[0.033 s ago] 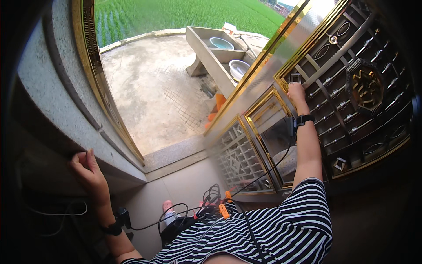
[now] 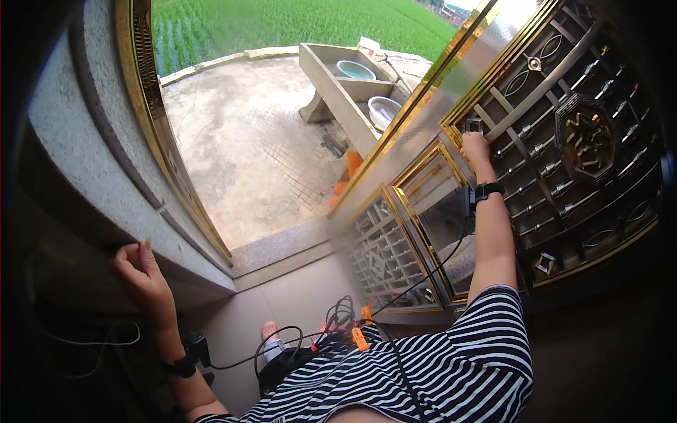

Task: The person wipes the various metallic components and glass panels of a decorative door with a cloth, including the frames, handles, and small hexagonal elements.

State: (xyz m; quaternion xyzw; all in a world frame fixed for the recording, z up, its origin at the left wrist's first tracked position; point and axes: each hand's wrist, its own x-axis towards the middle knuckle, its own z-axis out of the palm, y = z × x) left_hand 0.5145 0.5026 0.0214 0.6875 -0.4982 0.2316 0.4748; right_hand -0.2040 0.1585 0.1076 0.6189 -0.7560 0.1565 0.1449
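Steady pressure from the right hand (image 2: 476, 148), curled at the right-hand door (image 2: 539, 166) (firmness of hold I cannot tell), should serve best, the left hand (image 2: 144, 278) half-open, seemingly empty.

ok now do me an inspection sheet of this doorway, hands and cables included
Surface: pale tiled floor indoors; stone threshold.
Job's things: ornate metal door with gold-coloured trim; squarish fitting near its edge.
Clutter: blue-green basin and white basin in the concrete trough outside; orange item beside it, kind unclear.
Hands: right hand at the fitting, exact grip hidden; left hand part-curled near the stone door surround, nothing seen in it, contact unclear.
Cables: black cables bunched before the striped shirt; white cable lower left.
Surroundings: concrete yard, green field beyond.
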